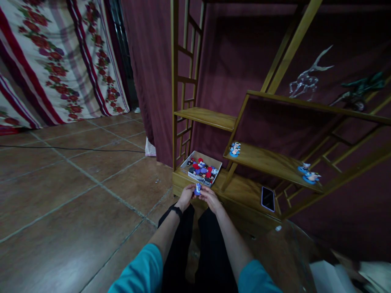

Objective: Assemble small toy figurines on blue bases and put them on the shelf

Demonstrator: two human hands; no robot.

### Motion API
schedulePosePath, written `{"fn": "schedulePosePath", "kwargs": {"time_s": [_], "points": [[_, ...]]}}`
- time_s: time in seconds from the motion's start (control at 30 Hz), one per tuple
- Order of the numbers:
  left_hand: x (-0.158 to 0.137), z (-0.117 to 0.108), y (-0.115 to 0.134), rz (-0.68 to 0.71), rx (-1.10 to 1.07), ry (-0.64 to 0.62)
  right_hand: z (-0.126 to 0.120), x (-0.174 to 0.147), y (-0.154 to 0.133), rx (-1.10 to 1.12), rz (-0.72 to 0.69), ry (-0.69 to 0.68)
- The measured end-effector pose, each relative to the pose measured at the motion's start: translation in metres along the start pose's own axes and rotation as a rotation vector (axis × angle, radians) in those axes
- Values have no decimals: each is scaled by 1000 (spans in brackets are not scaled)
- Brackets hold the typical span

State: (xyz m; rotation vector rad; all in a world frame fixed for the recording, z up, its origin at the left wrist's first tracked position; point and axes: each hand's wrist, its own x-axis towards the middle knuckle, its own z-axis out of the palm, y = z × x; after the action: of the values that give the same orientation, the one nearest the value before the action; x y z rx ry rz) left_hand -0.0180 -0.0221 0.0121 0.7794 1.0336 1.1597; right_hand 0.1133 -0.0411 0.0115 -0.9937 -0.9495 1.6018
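Note:
A small purple-and-white figurine is pinched between my two hands, just in front of the shelf unit's low edge. My left hand, with a dark watch on the wrist, grips it from the left. From the other side, the fingers of my right hand close on it. Right behind my hands, a shallow cardboard box on the bottom shelf holds many small red, purple, dark and white figurines.
The wooden shelf unit carries a pair of figurines and more figurines on its middle shelf. A phone or tablet lies on the bottom board. Higher up stand a clear deer ornament and a dark green model.

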Motion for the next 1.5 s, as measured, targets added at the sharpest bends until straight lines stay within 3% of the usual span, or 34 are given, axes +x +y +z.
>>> {"fn": "schedulePosePath", "kwargs": {"time_s": [0.23,0.5,0.97,1.2,1.5], "points": [[-7,4,5,-48,-66,-61,0,0,1,47,-54,46],[-11,7,7,-52,-123,-6,-2,5,5,92,-72,78],[-4,-1,0,-12,-44,-186,-7,7,4,144,-33,128],[0,-1,-3,10,27,-212,-10,11,9,154,7,139],[-2,0,-3,67,-5,-132,-7,6,4,112,-13,64]]}}
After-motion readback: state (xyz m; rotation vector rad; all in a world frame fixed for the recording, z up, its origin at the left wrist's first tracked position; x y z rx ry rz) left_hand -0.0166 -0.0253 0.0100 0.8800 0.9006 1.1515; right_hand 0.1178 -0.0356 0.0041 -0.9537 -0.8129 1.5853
